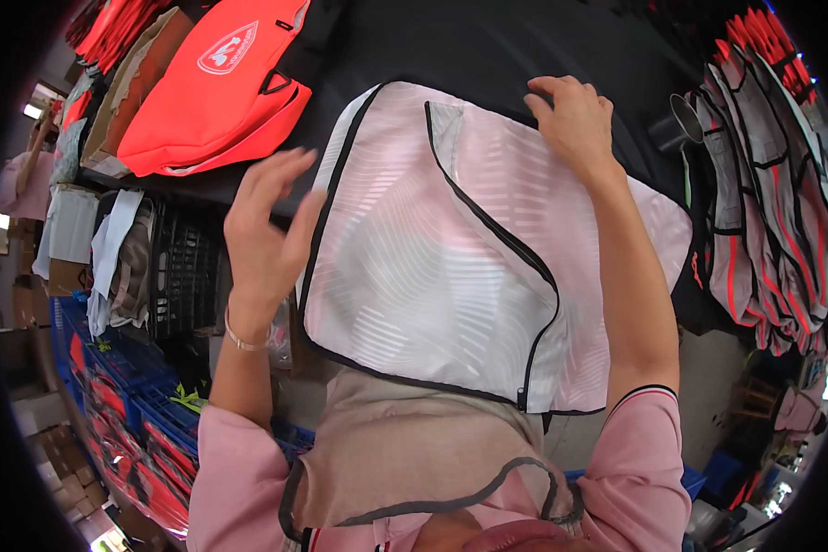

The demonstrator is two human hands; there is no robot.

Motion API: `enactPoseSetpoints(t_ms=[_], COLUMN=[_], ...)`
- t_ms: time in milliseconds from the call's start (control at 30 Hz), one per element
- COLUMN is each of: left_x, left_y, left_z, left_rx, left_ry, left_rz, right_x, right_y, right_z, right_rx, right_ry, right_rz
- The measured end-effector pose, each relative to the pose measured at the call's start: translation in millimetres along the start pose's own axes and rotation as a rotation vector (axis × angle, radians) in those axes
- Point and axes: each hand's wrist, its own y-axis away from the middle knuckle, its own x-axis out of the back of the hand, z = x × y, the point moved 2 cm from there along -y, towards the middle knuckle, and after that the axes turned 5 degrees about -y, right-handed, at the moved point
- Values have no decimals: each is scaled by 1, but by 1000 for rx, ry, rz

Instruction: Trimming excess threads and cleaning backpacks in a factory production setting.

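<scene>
In front of me lies a pale pink and white patterned fabric bag piece (pixel 405 248) with black edging. A curved black zipper (pixel 501 235) runs from its far edge down to its near edge. My left hand (pixel 269 216) hovers beside the piece's left edge, its fingers spread with nothing in them. At the far right edge is my right hand (pixel 575 124), its fingers loosely bent and apart, holding nothing. Whether its fingertips touch the fabric or the dark cloth, I cannot tell.
A bright orange-red bag (pixel 221 92) lies at the far left of the black table surface (pixel 386 41). A metal cup (pixel 681 124) stands at the right, beside a stack of grey pieces with black trim (pixel 768 184). Crates (pixel 184 267) stand at lower left.
</scene>
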Motion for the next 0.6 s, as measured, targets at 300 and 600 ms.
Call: enactPoseSetpoints(t_ms=[300, 600], left_x=[-140, -160], left_y=[-124, -114], left_z=[27, 30], left_rx=[69, 227], left_ry=[1, -190], left_rz=[-488, -441], right_x=[-6, -14], right_y=[3, 12], right_z=[-18, -16], right_rx=[-340, -308], right_ry=[-26, -48], right_rz=[-299, -256])
